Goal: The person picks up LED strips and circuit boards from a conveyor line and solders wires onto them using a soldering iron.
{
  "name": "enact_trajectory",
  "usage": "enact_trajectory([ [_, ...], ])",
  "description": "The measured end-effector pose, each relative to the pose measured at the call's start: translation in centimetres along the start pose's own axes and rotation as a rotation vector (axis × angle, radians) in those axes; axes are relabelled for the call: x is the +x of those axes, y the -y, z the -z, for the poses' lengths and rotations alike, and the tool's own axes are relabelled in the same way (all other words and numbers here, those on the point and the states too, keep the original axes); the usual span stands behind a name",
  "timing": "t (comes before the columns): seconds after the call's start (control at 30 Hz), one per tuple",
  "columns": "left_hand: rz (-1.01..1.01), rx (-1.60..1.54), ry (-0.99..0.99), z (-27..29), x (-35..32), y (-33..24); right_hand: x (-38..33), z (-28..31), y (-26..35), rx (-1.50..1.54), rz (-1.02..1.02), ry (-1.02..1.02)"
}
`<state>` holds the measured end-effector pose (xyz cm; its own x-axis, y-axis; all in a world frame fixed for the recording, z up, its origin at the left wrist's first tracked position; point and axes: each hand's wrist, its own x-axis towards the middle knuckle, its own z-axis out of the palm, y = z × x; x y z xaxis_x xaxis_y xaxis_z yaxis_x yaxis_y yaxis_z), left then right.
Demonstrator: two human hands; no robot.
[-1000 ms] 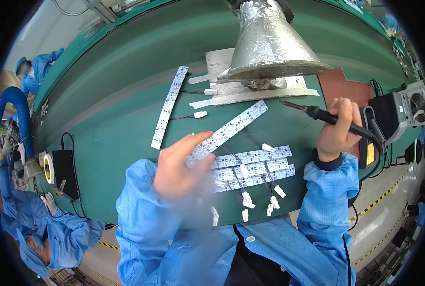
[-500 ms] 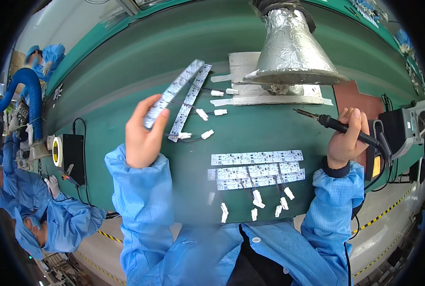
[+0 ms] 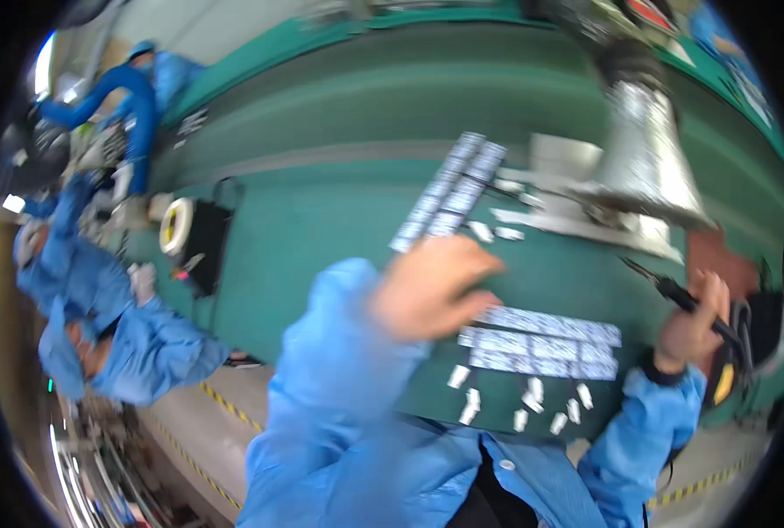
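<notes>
My right hand (image 3: 696, 321) is closed around a soldering iron (image 3: 671, 289), whose tip points left and away from me over the green mat. Blurred by motion, my left hand (image 3: 434, 286) is over the mat by the left end of the near circuit board strips (image 3: 546, 327). Its thumb and fingers are apart, with nothing seen between them. Several near strips lie in a stack of rows, white connectors (image 3: 533, 393) on short wires hanging toward me. Farther back, two more strips (image 3: 440, 189) lie side by side at a slant, with white connectors (image 3: 480, 231) to their right.
A foil-covered fume hood (image 3: 647, 158) hangs over a taped white board (image 3: 568, 158) at the back right. At the right stands a dark soldering station (image 3: 762, 326) beside a brown pad (image 3: 718, 260). A black box (image 3: 205, 246) sits left; co-workers in blue (image 3: 102, 290) are beyond.
My left hand has let go of the strip, which now lies beside the slanted one, and has come toward the near strips. The whole view has shifted. My right hand still holds the soldering iron.
</notes>
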<state>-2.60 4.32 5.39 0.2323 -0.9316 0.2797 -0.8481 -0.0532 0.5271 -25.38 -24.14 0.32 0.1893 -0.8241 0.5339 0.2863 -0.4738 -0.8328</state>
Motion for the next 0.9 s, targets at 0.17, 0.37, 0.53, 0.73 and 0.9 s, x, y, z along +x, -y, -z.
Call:
enact_trajectory([
  [0.17,-0.140,-0.146,0.176,-2.1,-0.2,-2.1,-0.2,3.7,-1.9,-0.552,0.380,0.009],
  [0.37,-0.088,-0.186,0.137,-1.7,-1.3,-1.0,-0.2,4.8,-4.0,0.078,0.090,0.166],
  [0.53,0.111,-0.356,0.104,-1.1,-1.0,-2.1,-0.4,3.5,-3.8,-0.225,0.418,0.151],
  [0.73,0.239,-0.380,-0.025,-3.4,-0.9,-2.2,0.2,3.2,-1.3,-0.591,0.633,0.011],
  [0.9,0.015,-0.284,-0.043,-4.4,-0.3,-2.3,-0.9,-0.8,4.9,-0.979,0.950,0.001],
])
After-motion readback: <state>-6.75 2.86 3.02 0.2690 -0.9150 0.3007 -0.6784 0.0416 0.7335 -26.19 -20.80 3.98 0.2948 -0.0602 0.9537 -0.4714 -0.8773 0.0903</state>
